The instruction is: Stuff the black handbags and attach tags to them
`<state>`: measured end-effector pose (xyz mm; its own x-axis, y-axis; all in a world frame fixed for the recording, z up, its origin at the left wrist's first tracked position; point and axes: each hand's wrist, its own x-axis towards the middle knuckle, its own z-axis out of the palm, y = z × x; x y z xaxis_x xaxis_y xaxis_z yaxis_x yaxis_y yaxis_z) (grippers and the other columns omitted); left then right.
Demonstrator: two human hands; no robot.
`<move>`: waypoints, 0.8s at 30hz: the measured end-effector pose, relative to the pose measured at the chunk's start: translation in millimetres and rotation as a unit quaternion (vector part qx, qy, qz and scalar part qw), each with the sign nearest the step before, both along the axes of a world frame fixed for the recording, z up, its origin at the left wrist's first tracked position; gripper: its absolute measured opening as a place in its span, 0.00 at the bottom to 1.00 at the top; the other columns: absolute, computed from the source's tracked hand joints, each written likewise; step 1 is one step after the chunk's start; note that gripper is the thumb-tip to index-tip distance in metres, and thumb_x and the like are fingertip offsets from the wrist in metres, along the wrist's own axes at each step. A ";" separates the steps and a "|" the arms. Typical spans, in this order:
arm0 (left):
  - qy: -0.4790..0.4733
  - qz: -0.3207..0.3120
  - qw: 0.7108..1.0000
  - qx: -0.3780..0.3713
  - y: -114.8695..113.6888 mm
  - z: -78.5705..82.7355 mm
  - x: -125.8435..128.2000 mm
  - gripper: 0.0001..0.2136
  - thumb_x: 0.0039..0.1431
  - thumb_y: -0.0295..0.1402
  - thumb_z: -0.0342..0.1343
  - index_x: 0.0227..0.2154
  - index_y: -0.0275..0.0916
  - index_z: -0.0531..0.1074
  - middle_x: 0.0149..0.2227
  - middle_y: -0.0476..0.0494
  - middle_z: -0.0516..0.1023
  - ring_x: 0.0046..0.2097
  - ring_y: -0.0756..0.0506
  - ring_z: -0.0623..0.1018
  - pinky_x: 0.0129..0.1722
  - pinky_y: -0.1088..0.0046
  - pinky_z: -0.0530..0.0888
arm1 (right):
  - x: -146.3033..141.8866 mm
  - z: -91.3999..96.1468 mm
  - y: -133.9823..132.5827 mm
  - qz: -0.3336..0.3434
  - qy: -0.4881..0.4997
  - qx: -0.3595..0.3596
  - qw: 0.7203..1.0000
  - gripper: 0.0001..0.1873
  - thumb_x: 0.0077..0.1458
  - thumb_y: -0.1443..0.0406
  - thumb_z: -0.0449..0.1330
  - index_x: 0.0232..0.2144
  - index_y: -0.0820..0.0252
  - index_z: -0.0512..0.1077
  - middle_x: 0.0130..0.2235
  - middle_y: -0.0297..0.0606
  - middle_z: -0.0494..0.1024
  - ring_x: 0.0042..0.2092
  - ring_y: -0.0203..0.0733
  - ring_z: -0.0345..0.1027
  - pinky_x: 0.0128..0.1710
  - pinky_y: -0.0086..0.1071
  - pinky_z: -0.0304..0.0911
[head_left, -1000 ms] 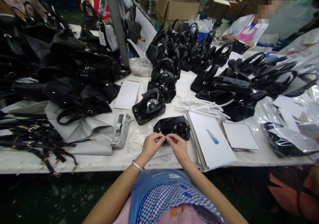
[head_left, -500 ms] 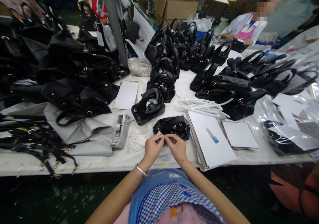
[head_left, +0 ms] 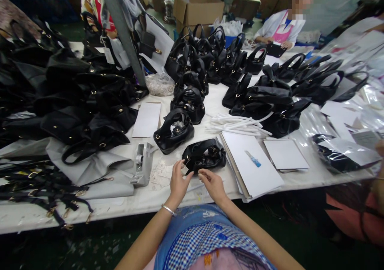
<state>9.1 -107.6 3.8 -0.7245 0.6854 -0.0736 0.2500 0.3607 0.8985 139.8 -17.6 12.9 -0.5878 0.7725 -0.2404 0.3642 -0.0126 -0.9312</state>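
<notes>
Right in front of me a small black handbag (head_left: 204, 156) lies on the table, its handle folded over its top. My left hand (head_left: 179, 184) is at the bag's near left corner with thumb and fingers apart. Between them a small pale tag (head_left: 185, 169) hangs by a thin string from the bag. My right hand (head_left: 213, 184) is at the bag's near side, fingers curled in a pinch; whatever they hold, if anything, is too small to make out. Several small printed tags (head_left: 162, 174) lie left of my left hand.
A tape dispenser (head_left: 142, 164) stands to the left, beside black straps (head_left: 45, 186) and piled black bags (head_left: 69, 90). White sheets (head_left: 252, 162) with a blue-handled blade (head_left: 253, 158) lie right. White tubes (head_left: 237, 125) and several handbags (head_left: 187, 102) stand beyond. Across the table sits a co-worker (head_left: 280, 30).
My hands, pinched together at the bag's near edge before, have come apart. The left fingers have spread at the tag, and the right hand has drawn slightly away, still curled. The view has shifted slightly.
</notes>
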 end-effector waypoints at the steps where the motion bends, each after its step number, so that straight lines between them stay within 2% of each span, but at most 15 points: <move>1: 0.034 -0.009 0.999 -0.013 1.4 -6.7 -1.6 0.29 0.53 0.34 0.61 0.58 0.43 0.60 0.59 0.36 0.63 0.56 0.39 0.69 0.49 0.60 0.73 | 1.0 -2.1 -1.6 0.006 -0.003 0.003 1.000 0.14 0.55 0.60 0.58 0.42 0.58 0.75 0.40 0.40 0.81 0.40 0.44 0.75 0.42 0.36 0.70; 3: 0.077 -0.019 0.997 -0.027 5.0 -19.5 -4.7 0.33 0.51 0.34 0.63 0.59 0.42 0.58 0.59 0.35 0.63 0.61 0.37 0.63 0.56 0.56 0.68 | 1.3 -5.0 -4.2 0.028 -0.005 0.022 0.999 0.14 0.55 0.62 0.58 0.43 0.57 0.75 0.42 0.40 0.81 0.42 0.44 0.75 0.45 0.37 0.69; 4: 0.079 -0.022 0.996 -0.026 6.5 -25.2 -6.5 0.33 0.51 0.34 0.63 0.59 0.42 0.58 0.59 0.35 0.62 0.62 0.37 0.62 0.56 0.56 0.68 | 1.0 -6.2 -5.1 0.040 -0.006 0.033 0.999 0.14 0.54 0.63 0.58 0.44 0.57 0.75 0.43 0.39 0.80 0.43 0.44 0.74 0.46 0.37 0.68; 7: 0.023 -0.030 0.999 -0.009 5.8 -36.7 -14.9 0.31 0.51 0.35 0.63 0.58 0.42 0.60 0.57 0.35 0.65 0.56 0.39 0.70 0.44 0.63 0.76 | 1.5 -12.2 -7.3 0.062 -0.021 0.041 0.997 0.15 0.54 0.64 0.58 0.44 0.57 0.75 0.44 0.40 0.80 0.41 0.43 0.75 0.45 0.37 0.69; 9: -0.019 -0.041 0.999 -0.014 1.2 -37.3 -23.8 0.27 0.52 0.33 0.61 0.56 0.41 0.63 0.51 0.37 0.71 0.48 0.42 0.75 0.38 0.69 0.76 | 3.2 -17.4 -8.8 0.067 -0.037 0.027 0.997 0.16 0.53 0.64 0.59 0.45 0.58 0.75 0.45 0.41 0.79 0.38 0.42 0.75 0.41 0.36 0.70; 11: -0.021 -0.045 0.998 -0.043 -5.3 -30.6 -34.0 0.22 0.54 0.31 0.58 0.54 0.41 0.67 0.42 0.41 0.77 0.40 0.44 0.78 0.38 0.69 0.75 | 5.7 -19.8 -10.5 0.072 -0.049 0.026 0.996 0.16 0.53 0.65 0.59 0.46 0.58 0.74 0.46 0.42 0.79 0.37 0.41 0.74 0.39 0.35 0.70; 13: -0.017 -0.039 0.996 -0.075 -11.6 -17.5 -42.2 0.19 0.55 0.30 0.56 0.51 0.40 0.70 0.34 0.45 0.79 0.34 0.46 0.78 0.39 0.67 0.74 | 9.0 -15.8 -12.1 0.083 -0.046 0.050 0.994 0.19 0.53 0.66 0.60 0.48 0.58 0.73 0.48 0.42 0.77 0.36 0.39 0.73 0.39 0.34 0.70; 14: -0.040 -0.032 0.996 -0.078 -14.1 -9.4 -44.2 0.19 0.54 0.30 0.57 0.50 0.39 0.71 0.32 0.46 0.79 0.32 0.46 0.77 0.39 0.67 0.74 | 11.1 -11.1 -12.8 0.094 -0.039 0.071 0.992 0.21 0.52 0.65 0.61 0.50 0.57 0.71 0.50 0.42 0.76 0.35 0.38 0.73 0.41 0.35 0.69; 16: -0.172 -0.017 0.984 -0.051 -16.4 7.8 -41.6 0.19 0.52 0.31 0.60 0.48 0.38 0.71 0.34 0.45 0.79 0.33 0.46 0.78 0.38 0.68 0.75 | 16.1 1.9 -13.9 0.128 -0.021 0.118 0.985 0.29 0.50 0.63 0.64 0.55 0.53 0.67 0.54 0.41 0.72 0.36 0.38 0.72 0.47 0.36 0.67; 17: -0.270 -0.007 0.962 -0.025 -15.9 15.8 -36.7 0.18 0.52 0.30 0.61 0.47 0.37 0.72 0.36 0.44 0.80 0.35 0.47 0.79 0.39 0.70 0.76 | 18.9 9.0 -14.1 0.145 -0.013 0.139 0.980 0.33 0.49 0.62 0.66 0.58 0.51 0.64 0.56 0.41 0.71 0.37 0.38 0.71 0.48 0.37 0.67; 18: -0.369 0.004 0.929 0.002 -13.9 22.8 -29.6 0.16 0.52 0.29 0.61 0.45 0.36 0.72 0.38 0.43 0.80 0.36 0.47 0.79 0.40 0.71 0.76 | 21.8 15.6 -13.8 0.155 -0.008 0.154 0.976 0.37 0.48 0.61 0.67 0.59 0.50 0.62 0.56 0.40 0.70 0.37 0.38 0.71 0.48 0.37 0.66; 20: -0.522 0.035 0.851 0.040 -5.8 33.4 -10.4 0.10 0.53 0.26 0.61 0.40 0.34 0.73 0.38 0.42 0.80 0.39 0.48 0.79 0.43 0.74 0.76 | 27.0 25.0 -10.9 0.145 0.003 0.170 0.975 0.35 0.50 0.62 0.65 0.60 0.50 0.61 0.54 0.39 0.73 0.37 0.38 0.71 0.47 0.36 0.67; 22: -0.598 0.057 0.797 0.065 7.2 39.5 10.7 0.05 0.54 0.23 0.59 0.35 0.33 0.74 0.38 0.42 0.80 0.40 0.50 0.79 0.44 0.77 0.75 | 30.9 28.2 -3.5 0.091 0.026 0.168 0.981 0.25 0.55 0.64 0.59 0.56 0.51 0.66 0.50 0.39 0.76 0.39 0.39 0.72 0.46 0.35 0.67; 24: -0.625 0.066 0.773 0.079 22.7 43.4 27.6 0.04 0.57 0.23 0.57 0.35 0.33 0.75 0.40 0.41 0.80 0.41 0.51 0.79 0.45 0.78 0.75 | 32.8 26.7 8.5 0.016 0.058 0.145 0.988 0.17 0.58 0.66 0.54 0.49 0.53 0.72 0.47 0.39 0.78 0.41 0.40 0.73 0.45 0.34 0.68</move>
